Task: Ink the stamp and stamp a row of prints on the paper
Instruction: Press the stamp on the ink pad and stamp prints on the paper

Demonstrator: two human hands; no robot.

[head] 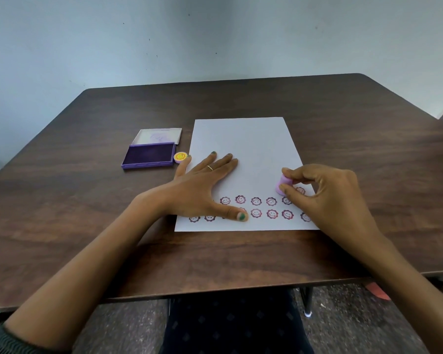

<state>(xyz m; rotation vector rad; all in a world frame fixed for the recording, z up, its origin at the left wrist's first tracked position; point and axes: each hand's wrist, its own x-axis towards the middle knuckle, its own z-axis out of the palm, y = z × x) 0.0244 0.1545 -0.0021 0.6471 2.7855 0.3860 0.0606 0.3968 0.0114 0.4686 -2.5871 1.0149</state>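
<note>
A white sheet of paper (243,141) lies on the dark wooden table (87,200). Two rows of purple smiley flower prints (256,213) run along its near edge. My left hand (202,185) lies flat on the paper's left side, fingers spread, thumb over some prints. My right hand (325,192) pinches a small pink stamp (281,186) between thumb and fingers, its base at or just above the paper near the right end of the upper row. An open purple ink pad (149,155) sits left of the paper, its clear lid (159,136) folded back.
A small yellow and pink stamp cap (180,157) lies between the ink pad and the paper, close to my left little finger. The table's near edge runs above my lap. A pale wall stands behind the table.
</note>
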